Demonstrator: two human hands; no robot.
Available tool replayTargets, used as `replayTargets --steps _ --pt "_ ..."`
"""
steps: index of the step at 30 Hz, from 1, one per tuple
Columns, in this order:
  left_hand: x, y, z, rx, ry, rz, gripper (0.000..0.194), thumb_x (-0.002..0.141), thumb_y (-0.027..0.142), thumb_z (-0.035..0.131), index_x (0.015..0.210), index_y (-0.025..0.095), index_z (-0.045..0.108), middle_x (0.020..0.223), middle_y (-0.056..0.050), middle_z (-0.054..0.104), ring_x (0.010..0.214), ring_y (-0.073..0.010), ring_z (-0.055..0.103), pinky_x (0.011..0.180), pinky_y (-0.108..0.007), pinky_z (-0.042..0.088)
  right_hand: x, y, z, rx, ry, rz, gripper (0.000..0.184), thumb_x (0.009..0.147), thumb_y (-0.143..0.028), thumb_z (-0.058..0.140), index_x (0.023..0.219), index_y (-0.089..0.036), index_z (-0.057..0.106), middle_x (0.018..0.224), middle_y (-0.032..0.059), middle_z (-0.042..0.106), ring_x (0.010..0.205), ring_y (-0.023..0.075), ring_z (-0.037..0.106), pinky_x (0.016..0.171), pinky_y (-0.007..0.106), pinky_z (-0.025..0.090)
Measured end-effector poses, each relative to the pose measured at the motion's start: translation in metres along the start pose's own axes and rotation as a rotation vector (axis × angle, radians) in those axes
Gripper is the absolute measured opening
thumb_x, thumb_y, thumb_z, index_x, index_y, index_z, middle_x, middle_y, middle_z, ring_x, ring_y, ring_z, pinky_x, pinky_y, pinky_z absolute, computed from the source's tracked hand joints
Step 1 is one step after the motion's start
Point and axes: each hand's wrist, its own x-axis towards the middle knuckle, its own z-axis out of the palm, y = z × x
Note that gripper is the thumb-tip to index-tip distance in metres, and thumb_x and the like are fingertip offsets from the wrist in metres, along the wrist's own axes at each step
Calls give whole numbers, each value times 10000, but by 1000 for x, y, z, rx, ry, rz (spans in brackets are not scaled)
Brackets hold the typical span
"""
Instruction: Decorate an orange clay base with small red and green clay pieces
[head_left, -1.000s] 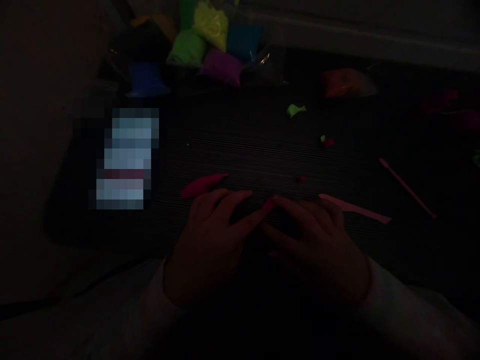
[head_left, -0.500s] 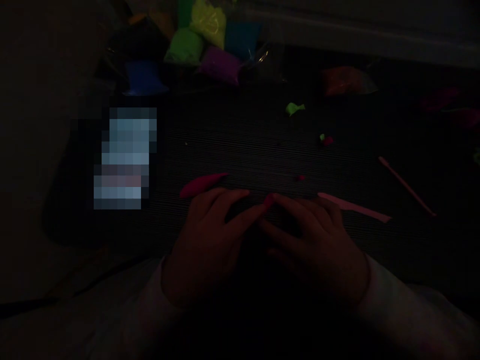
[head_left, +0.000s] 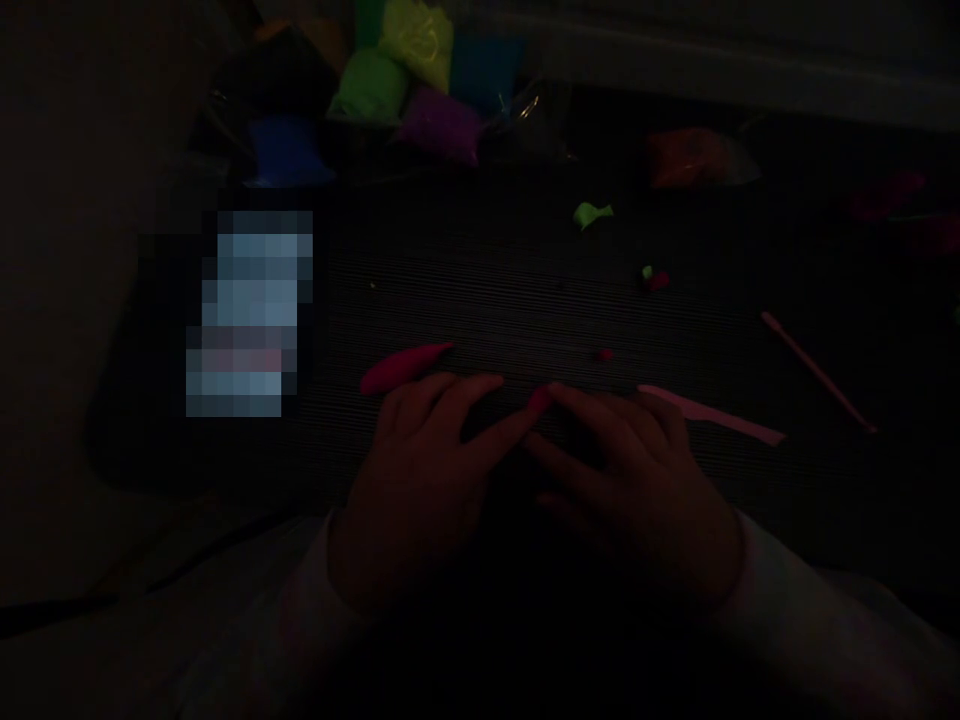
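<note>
Pink and small, the bit (head_left: 538, 400) is resting between the left hand (head_left: 420, 470) and the right hand (head_left: 637, 480), touching left thumb and right forefinger, presumably so both are steadying it. Each thumb is standing apart from its forefinger; whether either hand is gripping the bit, we are not managing to tell in this dimness. We are finding a cone (head_left: 401, 370) and a knife (head_left: 712, 415) hemming the outer knuckles, left and right. Ahead, the tabletop (head_left: 465, 305) is offering room, one crumb (head_left: 604, 355) interrupting it; packets (head_left: 373, 85) are lining the back, perhaps to spare working space.
</note>
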Motion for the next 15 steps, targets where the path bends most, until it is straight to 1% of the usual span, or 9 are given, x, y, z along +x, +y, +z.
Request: replayTargets --steps 7,12,15 --pt "2 1 0 -15 10 -24 396 819 141 422 1182 276 503 1143 -82 519 996 -252 454 827 -463 390 1 0 1 21 5 -30 321 829 -380 464 1138 -309 512 1241 101 489 1025 244 486 830 432 308" --pt "6 0 -1 -41 7 -34 393 804 115 431 1152 272 524 1096 -64 538 991 -236 462 821 -436 406 3 3 2 3 23 -20 306 824 -391 470 1108 -296 533 1227 107 500 1025 248 485 833 439 303" --pt "7 0 -1 -40 21 -27 373 803 123 439 1135 262 538 1082 -65 546 978 -238 470 809 -442 415 3 4 2 6 24 -19 299 824 -382 473 1100 -290 537 1228 110 498 1027 247 485 834 437 308"
